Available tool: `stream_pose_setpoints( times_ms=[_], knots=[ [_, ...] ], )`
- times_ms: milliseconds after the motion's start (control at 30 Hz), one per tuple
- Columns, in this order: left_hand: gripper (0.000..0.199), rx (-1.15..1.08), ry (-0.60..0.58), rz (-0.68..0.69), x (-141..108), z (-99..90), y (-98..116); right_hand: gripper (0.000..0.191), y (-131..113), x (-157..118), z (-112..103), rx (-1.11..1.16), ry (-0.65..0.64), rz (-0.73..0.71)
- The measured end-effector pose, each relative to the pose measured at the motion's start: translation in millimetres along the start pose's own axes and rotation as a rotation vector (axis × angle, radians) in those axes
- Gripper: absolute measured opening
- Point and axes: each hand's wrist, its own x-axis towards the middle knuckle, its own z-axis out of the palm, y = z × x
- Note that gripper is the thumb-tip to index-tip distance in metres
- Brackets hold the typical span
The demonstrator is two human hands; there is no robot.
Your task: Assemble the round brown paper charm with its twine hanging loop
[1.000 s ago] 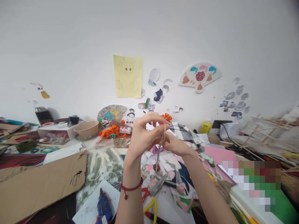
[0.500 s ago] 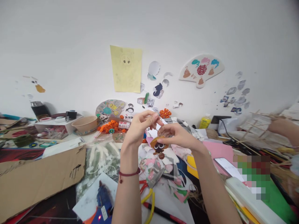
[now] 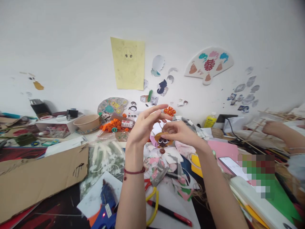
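Observation:
A small dark character charm with big white eyes and a yellow-brown hat (image 3: 163,141) hangs upright in front of me, a brown bead below it. My right hand (image 3: 181,133) pinches it at the hat's edge and top. My left hand (image 3: 147,122) is raised just to its left, fingers bent over a thin dark cord above the charm; whether the fingertips grip the cord is hard to see. Under the hands lie paper scraps (image 3: 152,162) and scissors with red and yellow handles (image 3: 155,190).
A blue glue gun (image 3: 106,203) with a red light lies at the front left, near cardboard (image 3: 45,178). A red-black pen (image 3: 169,212) is at the front. On the right are a phone (image 3: 232,168), a white case (image 3: 258,200) and another person's hand (image 3: 277,128).
My left hand's fingers have spread and lifted from their closed pinch near the cord. The charm stays in my right hand. The view has shifted slightly, and the other person's hand reaches further in.

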Motion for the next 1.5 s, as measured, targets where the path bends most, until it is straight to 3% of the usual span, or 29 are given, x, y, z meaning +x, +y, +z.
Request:
stream_pose_setpoints(
  times_ms=[167, 333, 467, 567, 767, 1233, 1500],
  knots=[
    [0.013, 0.056, 0.061, 0.069, -1.5, 12.4, 5.2, 0.023, 6.7, 3.6, 7.0, 0.058, -0.112, 0.022],
    [0.012, 0.096, 0.044, 0.079, -4.9, 22.3, 12.3, 0.022, 10.6, 7.4, 11.2, -0.064, -0.159, -0.071],
    [0.014, 0.147, 0.003, 0.040, -8.0, 18.6, 16.9, 0.041, 14.6, 8.6, 9.6, 0.075, -0.241, -0.092],
    [0.014, 0.158, -0.030, 0.024, -8.3, 13.3, 17.2, 0.039, 13.7, 8.1, 8.9, 0.225, -0.271, -0.130],
    [0.013, 0.201, -0.039, -0.079, -5.0, 5.2, 11.9, 0.021, 1.1, 5.8, 14.1, 0.277, -0.121, -0.111],
    [0.010, 0.193, 0.007, -0.103, -6.1, -8.9, 7.7, 0.015, -3.7, 7.0, 14.5, 0.148, -0.095, -0.061],
    [0.013, 0.222, 0.001, -0.078, -5.2, -4.7, 8.1, 0.019, -4.6, 8.3, 11.7, 0.158, 0.029, -0.170]
  ],
)
